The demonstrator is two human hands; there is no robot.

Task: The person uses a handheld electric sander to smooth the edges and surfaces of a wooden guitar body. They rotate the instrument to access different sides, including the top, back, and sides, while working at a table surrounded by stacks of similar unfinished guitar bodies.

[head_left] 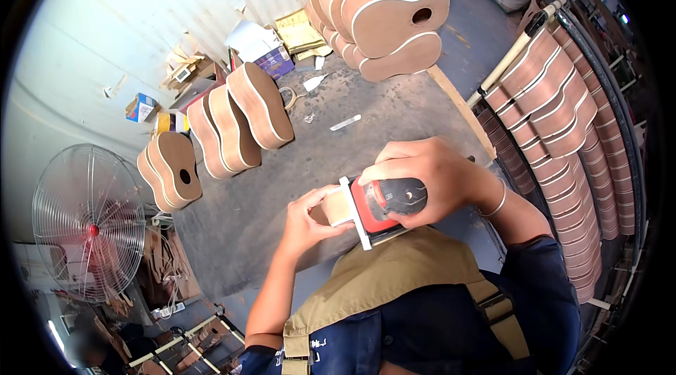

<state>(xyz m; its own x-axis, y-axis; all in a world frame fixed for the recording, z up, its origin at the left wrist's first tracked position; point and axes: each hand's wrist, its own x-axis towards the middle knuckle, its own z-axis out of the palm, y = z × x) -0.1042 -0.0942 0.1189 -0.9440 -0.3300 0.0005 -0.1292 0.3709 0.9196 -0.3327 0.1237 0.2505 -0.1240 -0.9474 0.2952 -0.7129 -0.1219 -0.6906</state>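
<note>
My left hand [306, 216] grips a pale wooden piece [331, 207], mostly hidden behind a red and black power sander, near the front of the grey workbench [246, 248]. My right hand [429, 174] is wrapped over the sander [391, 199], fingers on its top and side. A white strip [355, 213] runs along the sander's left side, against the wooden piece. I cannot make out the rest of what lies under the tool.
Guitar bodies stand at the back right [394, 16] and left [232, 121] of the bench. A wire fan [84, 213] is at left, a rack of curved wood pieces [556, 114] at right. Boxes [267, 58] line the wall. A blurred person [91, 340] is at lower left.
</note>
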